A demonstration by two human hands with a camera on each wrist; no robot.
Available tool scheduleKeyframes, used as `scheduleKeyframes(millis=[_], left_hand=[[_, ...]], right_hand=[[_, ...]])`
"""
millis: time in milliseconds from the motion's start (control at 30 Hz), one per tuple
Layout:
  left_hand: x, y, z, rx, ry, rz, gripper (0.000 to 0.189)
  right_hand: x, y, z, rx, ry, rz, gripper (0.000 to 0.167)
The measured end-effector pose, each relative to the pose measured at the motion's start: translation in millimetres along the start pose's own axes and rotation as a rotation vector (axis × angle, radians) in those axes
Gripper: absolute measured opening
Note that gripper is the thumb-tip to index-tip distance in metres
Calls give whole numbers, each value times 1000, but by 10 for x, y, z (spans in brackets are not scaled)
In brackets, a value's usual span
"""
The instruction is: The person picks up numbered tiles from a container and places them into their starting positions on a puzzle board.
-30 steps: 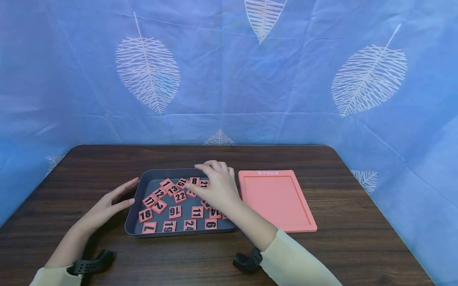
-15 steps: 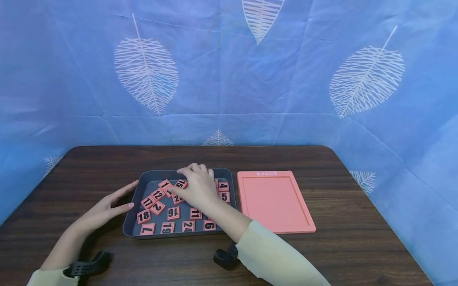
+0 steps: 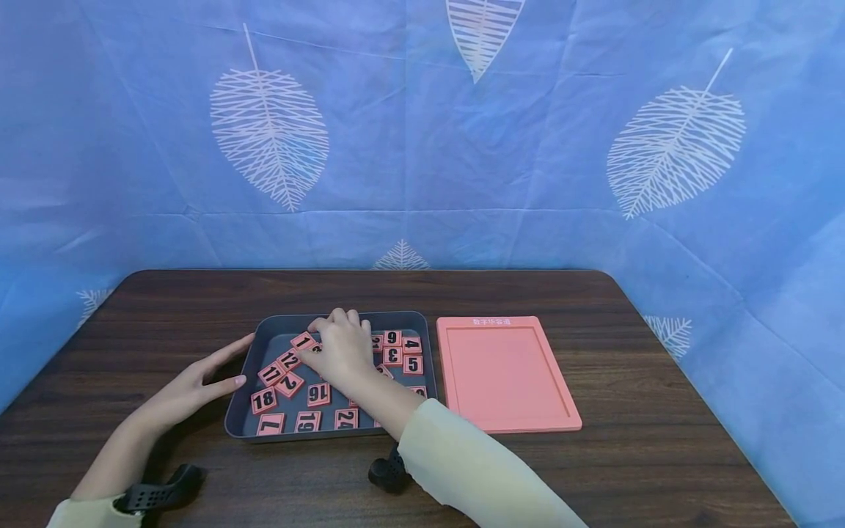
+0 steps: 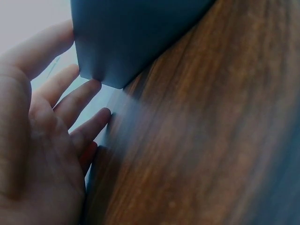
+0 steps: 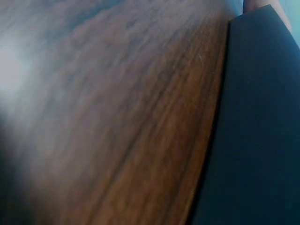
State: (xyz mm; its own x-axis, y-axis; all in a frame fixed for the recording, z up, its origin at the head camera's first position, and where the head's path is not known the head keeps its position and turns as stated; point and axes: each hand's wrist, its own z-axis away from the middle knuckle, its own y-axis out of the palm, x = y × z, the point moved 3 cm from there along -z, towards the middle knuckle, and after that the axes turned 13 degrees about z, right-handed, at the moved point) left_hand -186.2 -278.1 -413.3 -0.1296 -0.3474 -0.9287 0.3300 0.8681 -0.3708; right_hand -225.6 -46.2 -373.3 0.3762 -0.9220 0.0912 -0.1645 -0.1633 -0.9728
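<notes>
A dark grey tray (image 3: 409, 320) holds several loose pink number tiles with black numerals. My left hand (image 3: 191, 389) rests against the tray's left end, its fingers extended; in the left wrist view, fingertips of the left hand (image 4: 51, 126) meet the tray wall (image 4: 117, 42). My right hand (image 3: 343, 352) reaches over the tray's middle. Its thumb and index finger are apart above a tile marked 13 (image 3: 317, 347), which shows partly between them. Close by lie the tiles marked 1 (image 3: 304, 341) and 12 (image 3: 289, 359). The right hand covers other tiles beneath it.
A pink frame board (image 3: 508, 374) with a raised rim lies flat just right of the tray. Both stand on a dark wooden table (image 3: 647, 411). Behind it hangs a blue cloth (image 3: 370, 147) with white leaf prints.
My right hand has moved left across the tray, uncovering the tiles marked 3, 4 and 5 at the right end. My left hand stays at the tray's left end.
</notes>
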Motion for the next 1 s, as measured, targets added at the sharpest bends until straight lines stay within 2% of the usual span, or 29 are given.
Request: scheduleKeyframes(millis=[267, 467, 733, 1000], left_hand=[[4, -8, 0, 15, 9, 18, 66], [-2, -14, -6, 13, -2, 12, 66], [-4, -17, -8, 16, -4, 16, 66], [11, -17, -7, 15, -9, 27, 66]], right_hand=[[57, 114, -38, 8, 80, -18, 37], [52, 184, -76, 46, 128, -19, 37], [78, 244, -128, 75, 158, 11, 38], [126, 272, -151, 102, 218, -17, 34]])
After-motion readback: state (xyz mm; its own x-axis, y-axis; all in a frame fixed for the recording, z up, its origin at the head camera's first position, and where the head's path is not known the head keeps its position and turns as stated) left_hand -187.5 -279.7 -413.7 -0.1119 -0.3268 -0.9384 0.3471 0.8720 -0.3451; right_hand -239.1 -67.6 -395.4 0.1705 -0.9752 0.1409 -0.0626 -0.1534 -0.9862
